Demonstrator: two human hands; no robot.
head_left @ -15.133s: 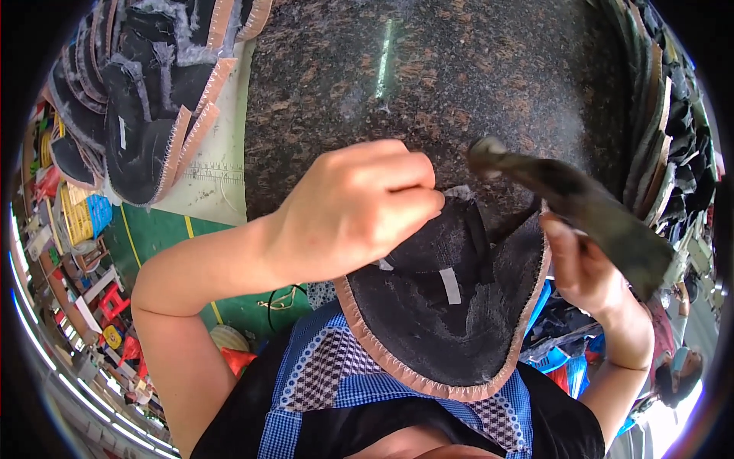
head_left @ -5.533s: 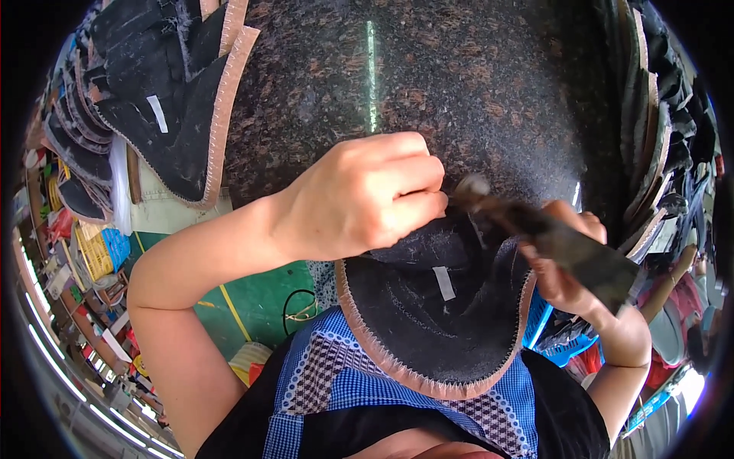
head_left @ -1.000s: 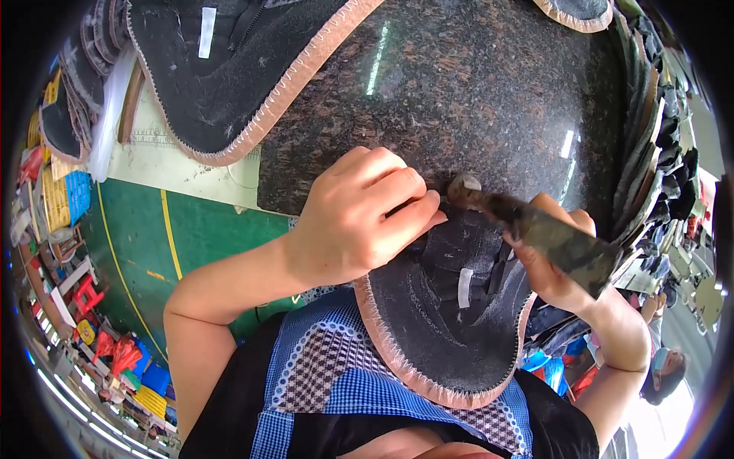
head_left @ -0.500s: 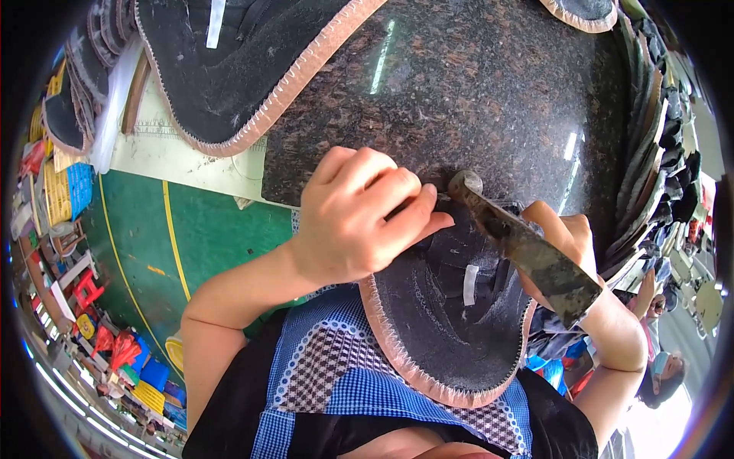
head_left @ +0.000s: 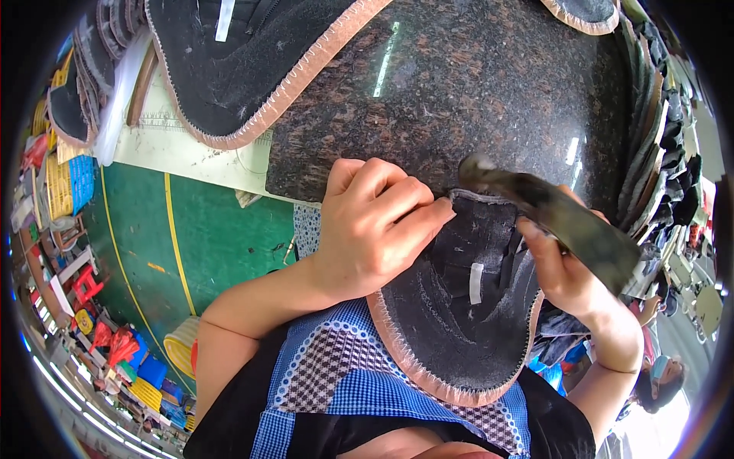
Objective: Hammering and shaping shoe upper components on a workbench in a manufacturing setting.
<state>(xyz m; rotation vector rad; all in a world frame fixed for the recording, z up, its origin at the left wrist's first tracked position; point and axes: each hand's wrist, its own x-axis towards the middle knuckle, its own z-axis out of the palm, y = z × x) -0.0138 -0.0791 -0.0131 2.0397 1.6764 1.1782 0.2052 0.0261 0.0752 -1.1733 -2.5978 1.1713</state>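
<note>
A black shoe upper [head_left: 447,329] with a tan edge and pale zigzag stitching lies against my apron, its narrow end on the dark stone slab [head_left: 428,99]. My left hand [head_left: 371,233] is closed, finger and thumb pinching the left corner of that narrow end. In my closed right hand [head_left: 562,275] is a metal hammer [head_left: 566,218] with a round face and a broad, flat tail. The hammer is blurred, its round face just above the upper's end edge; its handle is hidden by the hand. A small white tag [head_left: 475,283] sits inside the upper.
Another black upper [head_left: 222,84] lies at the far left, over a pale ruled board [head_left: 180,153]. Stacked uppers [head_left: 646,138] line the slab's right side. Green floor [head_left: 218,237] shows at left. A person [head_left: 665,379] is at the far right.
The hammer has tilted and shifted slightly right, uncovering the upper's end edge. My left hand has moved a little right and down, still pinching the corner.
</note>
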